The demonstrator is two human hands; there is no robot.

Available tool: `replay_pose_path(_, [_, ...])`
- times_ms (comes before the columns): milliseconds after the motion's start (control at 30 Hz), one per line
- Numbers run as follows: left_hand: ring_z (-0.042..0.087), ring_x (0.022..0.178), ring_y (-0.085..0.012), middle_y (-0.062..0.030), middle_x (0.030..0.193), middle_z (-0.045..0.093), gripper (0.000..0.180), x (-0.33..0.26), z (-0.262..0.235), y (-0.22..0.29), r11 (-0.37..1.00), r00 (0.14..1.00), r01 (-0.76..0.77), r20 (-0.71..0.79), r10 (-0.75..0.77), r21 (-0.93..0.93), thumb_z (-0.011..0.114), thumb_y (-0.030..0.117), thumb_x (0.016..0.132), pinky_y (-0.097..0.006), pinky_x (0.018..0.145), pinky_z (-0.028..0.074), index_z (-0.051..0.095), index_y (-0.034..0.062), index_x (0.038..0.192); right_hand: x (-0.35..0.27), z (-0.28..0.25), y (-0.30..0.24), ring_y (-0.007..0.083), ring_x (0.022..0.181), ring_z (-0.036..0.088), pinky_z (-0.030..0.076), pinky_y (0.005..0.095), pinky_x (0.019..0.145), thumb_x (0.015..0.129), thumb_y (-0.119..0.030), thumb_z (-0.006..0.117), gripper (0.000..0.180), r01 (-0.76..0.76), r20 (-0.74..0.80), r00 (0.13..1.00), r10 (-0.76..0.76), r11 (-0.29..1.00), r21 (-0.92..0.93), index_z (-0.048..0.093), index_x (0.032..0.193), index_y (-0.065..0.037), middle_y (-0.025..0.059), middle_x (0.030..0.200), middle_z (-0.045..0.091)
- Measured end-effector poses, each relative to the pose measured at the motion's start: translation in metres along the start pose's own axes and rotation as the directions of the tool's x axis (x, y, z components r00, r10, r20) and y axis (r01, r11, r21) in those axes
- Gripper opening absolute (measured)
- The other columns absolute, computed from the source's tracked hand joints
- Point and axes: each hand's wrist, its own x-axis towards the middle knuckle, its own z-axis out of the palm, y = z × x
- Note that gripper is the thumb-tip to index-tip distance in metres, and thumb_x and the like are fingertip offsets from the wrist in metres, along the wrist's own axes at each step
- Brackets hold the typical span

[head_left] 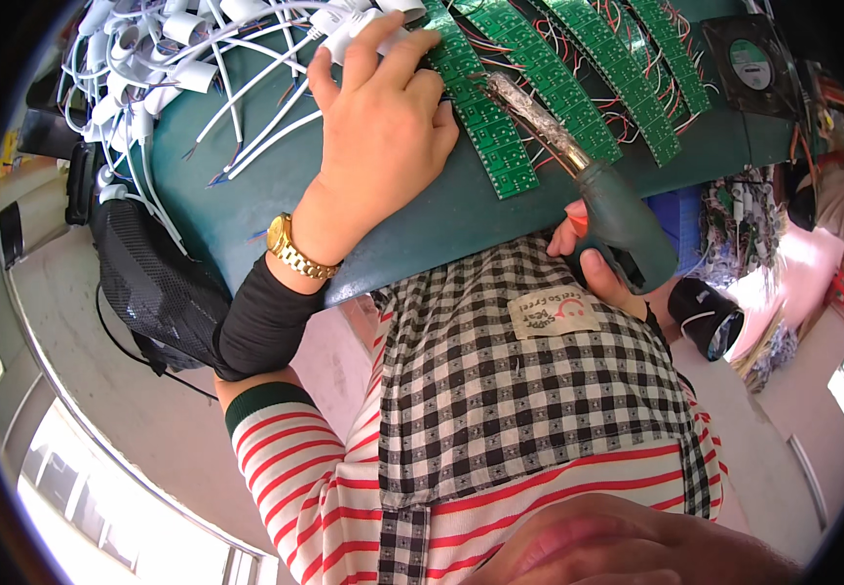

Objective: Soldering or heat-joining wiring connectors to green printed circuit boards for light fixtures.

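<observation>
My left hand (pixel 383 127), with a gold watch at the wrist, lies on the green table (pixel 441 229). Its thumb and fingers hold a white plastic part (pixel 349 29) at the end of a white cable, right beside a strip of green circuit boards (pixel 495 127). My right hand (pixel 593 265) grips the dark green handle of a soldering tool (pixel 622 224) at the table's near edge. The tool's foil-wrapped tip (pixel 529 107) points up across the circuit board strips. Several more board strips (pixel 617 68) with thin coloured wires lie side by side to the right.
A heap of white cables with white plastic sockets (pixel 164 68) covers the table's left part. A black square fan (pixel 748 60) sits at the far right. A black mesh bag (pixel 149 283) hangs at the table's left side, and a black cylinder (pixel 709 317) lies lower right.
</observation>
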Motion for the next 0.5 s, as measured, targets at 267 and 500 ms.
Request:
replay_pose_path(267, [0.037, 0.123, -0.0365, -0.0142, 0.125, 0.048, 0.009, 0.012, 0.003, -0.002, 0.969, 0.952, -0.141, -0.297, 0.077, -0.202, 0.062, 0.01, 0.067, -0.063, 0.091, 0.027, 0.058, 0.0031, 0.07, 0.003, 0.002, 0.005, 0.0171, 0.074, 0.056, 0.047, 0.0327, 0.069, 0.086, -0.021, 0.059, 0.046, 0.021, -0.042, 0.999, -0.019, 0.999, 0.037, 0.047, 0.124, 0.001, 0.009, 0.082, 0.057])
replay_pose_path(500, [0.034, 0.125, -0.0381, -0.0153, 0.128, 0.045, 0.011, 0.011, -0.018, 0.001, 0.998, 0.989, 0.04, 0.142, -0.034, -0.041, 0.061, 0.011, 0.07, -0.066, 0.093, 0.025, 0.058, 0.0029, 0.078, -0.002, -0.001, -0.002, 0.0218, 0.085, 0.054, 0.045, 0.0387, 0.082, 0.092, -0.023, 0.055, 0.04, -0.09, 0.056, 0.995, 0.081, 0.983, 0.163, 0.04, 0.122, -0.002, 0.0113, 0.09, 0.051])
